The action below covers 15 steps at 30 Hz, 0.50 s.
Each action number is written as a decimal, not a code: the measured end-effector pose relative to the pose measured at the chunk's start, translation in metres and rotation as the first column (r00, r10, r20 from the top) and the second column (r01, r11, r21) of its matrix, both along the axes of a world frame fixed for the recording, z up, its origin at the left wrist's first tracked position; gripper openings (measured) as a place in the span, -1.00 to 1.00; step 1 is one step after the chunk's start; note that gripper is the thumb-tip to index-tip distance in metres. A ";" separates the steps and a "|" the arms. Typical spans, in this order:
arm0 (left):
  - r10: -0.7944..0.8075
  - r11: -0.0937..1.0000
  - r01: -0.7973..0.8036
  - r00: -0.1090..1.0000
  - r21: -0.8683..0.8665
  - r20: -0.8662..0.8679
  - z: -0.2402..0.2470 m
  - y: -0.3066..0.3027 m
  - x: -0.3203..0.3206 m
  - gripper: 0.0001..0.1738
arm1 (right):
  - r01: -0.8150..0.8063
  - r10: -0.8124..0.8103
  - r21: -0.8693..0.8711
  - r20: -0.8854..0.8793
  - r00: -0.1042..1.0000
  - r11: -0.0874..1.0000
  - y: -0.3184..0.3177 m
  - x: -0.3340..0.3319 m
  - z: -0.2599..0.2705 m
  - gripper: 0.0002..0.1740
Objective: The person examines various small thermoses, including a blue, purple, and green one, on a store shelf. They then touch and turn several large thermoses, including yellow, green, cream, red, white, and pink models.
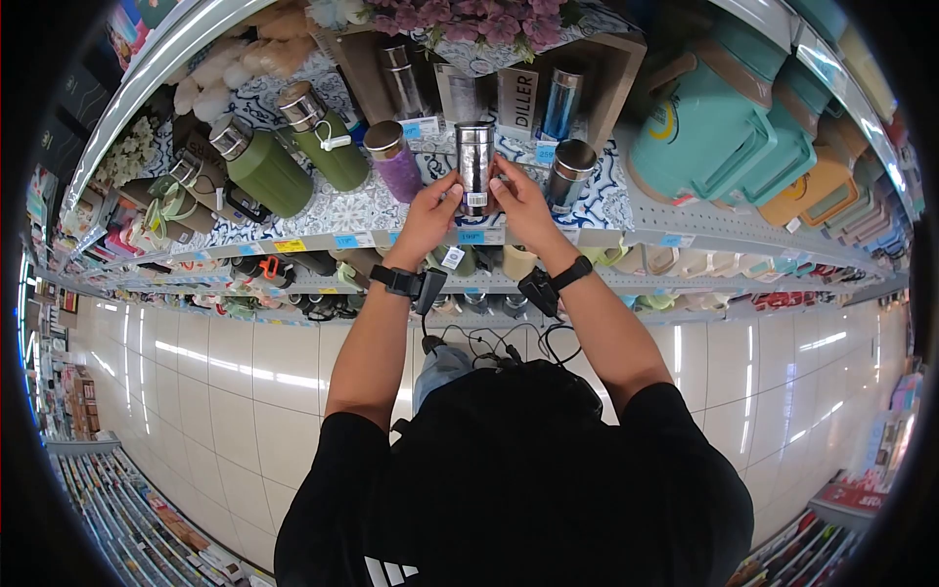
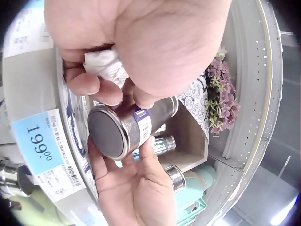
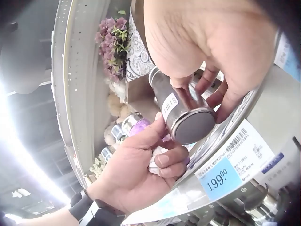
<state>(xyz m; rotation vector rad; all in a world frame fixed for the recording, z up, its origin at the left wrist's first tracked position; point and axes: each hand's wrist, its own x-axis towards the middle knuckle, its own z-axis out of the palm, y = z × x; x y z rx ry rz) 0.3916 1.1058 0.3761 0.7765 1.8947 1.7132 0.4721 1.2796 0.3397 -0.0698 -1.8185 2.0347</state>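
Note:
Both hands hold a shiny metal vacuum flask (image 1: pixel 475 157) over the front of a display shelf. Its dark round base faces the wrist cameras, and a white barcode label (image 2: pixel 144 123) shows low on its side. The left hand (image 1: pixel 430 217) has its thumb and forefinger against one side, while its other fingers curl around a crumpled white tissue (image 3: pixel 159 159). From the opposite side, the right hand (image 1: pixel 525 203) grips the flask between thumb and fingers. A purple flask (image 1: pixel 394 164) stands left of the hands, and a dark steel tumbler (image 1: pixel 570 176) stands to the right.
Green bottles (image 1: pixel 262 168) line the shelf's left part; large turquoise jugs (image 1: pixel 696 122) fill the right. Behind are wooden display boxes (image 1: pixel 626 73) and purple flowers (image 1: pixel 479 20). Price tags (image 2: pixel 40 143) run along the shelf edge, above a lower shelf of more drinkware.

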 end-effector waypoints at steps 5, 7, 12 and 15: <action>-0.019 0.998 0.019 1.000 0.054 0.011 -0.007 0.003 -0.002 -0.59 | -0.001 0.001 0.007 0.036 0.999 1.000 0.003 -0.002 -0.003 -0.44; -0.017 0.999 0.017 1.000 0.035 0.006 -0.009 0.003 -0.003 -0.59 | 0.009 -0.009 0.008 0.002 1.000 1.000 0.002 -0.001 -0.003 -0.44; -0.044 0.999 0.044 0.999 0.012 -0.007 -0.009 0.001 -0.006 -0.59 | -0.007 0.007 -0.022 0.010 1.000 1.000 -0.001 0.002 0.006 -0.44; -0.075 0.997 0.075 0.997 -0.020 0.009 -0.007 -0.001 -0.005 -0.58 | -0.011 0.011 -0.038 0.017 1.000 0.999 -0.002 0.004 0.007 -0.43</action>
